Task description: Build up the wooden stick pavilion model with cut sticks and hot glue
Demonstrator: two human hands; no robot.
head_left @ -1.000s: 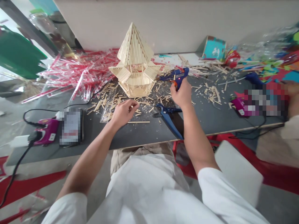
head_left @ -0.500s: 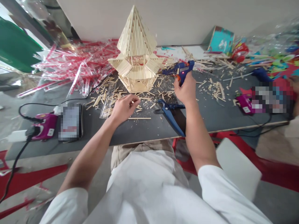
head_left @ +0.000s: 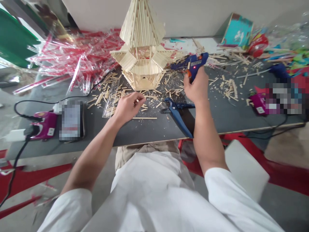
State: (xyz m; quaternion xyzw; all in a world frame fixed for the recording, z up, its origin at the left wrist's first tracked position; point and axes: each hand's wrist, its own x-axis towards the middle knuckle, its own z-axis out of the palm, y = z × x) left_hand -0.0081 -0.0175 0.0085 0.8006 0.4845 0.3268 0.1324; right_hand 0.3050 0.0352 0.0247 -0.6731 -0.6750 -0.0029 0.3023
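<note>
My right hand (head_left: 198,85) is wrapped round the handle of a blue hot glue gun (head_left: 196,64). Its orange trigger and a lit red light show, and its nozzle points left towards the stick model. My left hand (head_left: 129,108) is closed in a pinch near the table's front, with the pale end of a short wooden stick (head_left: 137,101) between the fingers. Behind both hands stands a lantern-like model (head_left: 145,66) made of thin wooden sticks, with a pointed roof. Between my forearms lie a blue-handled cutter (head_left: 180,117) and a single long stick (head_left: 145,118).
Stick offcuts litter the grey table (head_left: 145,133). A heap of red and clear plastic wrappers (head_left: 79,58) lies at the back left. A phone (head_left: 71,120) and a purple power strip (head_left: 44,125) with cables sit at left, another purple strip (head_left: 259,103) at right.
The view has tilted slightly, so the model's tip is now cut off at the top. Both hands keep their grips; the glue gun stays beside the model.
</note>
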